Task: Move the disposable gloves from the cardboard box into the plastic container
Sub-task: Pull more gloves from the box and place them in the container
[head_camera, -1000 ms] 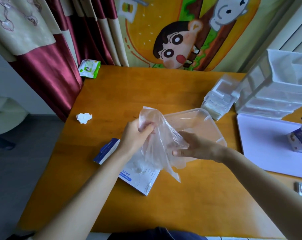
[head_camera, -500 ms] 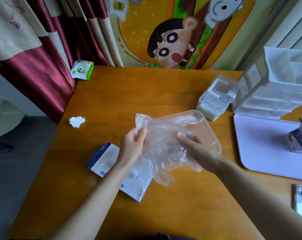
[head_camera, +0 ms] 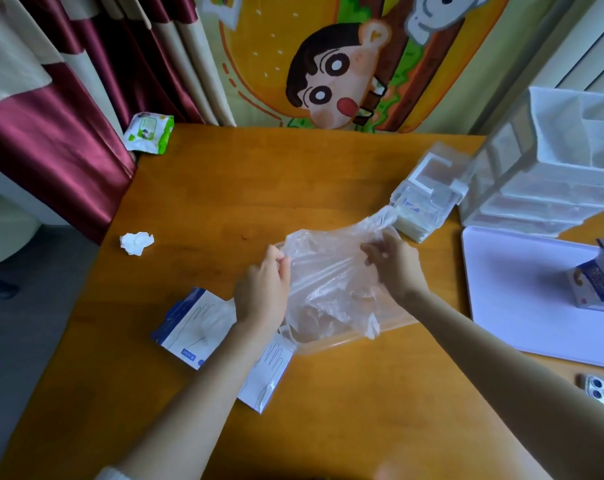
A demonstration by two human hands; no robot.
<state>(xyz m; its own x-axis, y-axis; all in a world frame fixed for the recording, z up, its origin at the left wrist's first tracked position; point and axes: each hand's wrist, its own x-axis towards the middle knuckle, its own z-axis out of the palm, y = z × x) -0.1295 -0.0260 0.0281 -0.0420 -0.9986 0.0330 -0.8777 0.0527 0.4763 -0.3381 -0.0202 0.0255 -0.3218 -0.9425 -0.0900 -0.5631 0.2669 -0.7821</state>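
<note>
Wooden table, orange-brown, lies beneath both hands and carries everything named below. Beyond the hands hangs a cartoon wall cloth; beyond and left of the left hand, a maroon and cream curtain. Beyond the right hand and to its right stands a white drawer unit. A flat white tray lies well to the right of the right hand.

The clear plastic container sits directly below and between the two hands; only its near rim shows plainly. The disposable gloves, a crumpled mass of thin clear film, are held just above the container, spread between the hands and drooping toward its near rim. Whether the film touches the container floor cannot be told.

The cardboard box, white with a blue edge and printed hand outlines, lies flat under the left wrist, on the near left side of the container. A stack of small clear boxes sits just beyond the right hand.

The left hand pinches the left edge of the film. The right hand, fingers curled, grips its far right edge. The hands are apart, joined only by the film.

Smaller items:
- a green and white wipes pack, far beyond the left hand;
- a small carton on the tray;
- a crumpled tissue, left of the left hand;
- a phone, near right of the right forearm.
</note>
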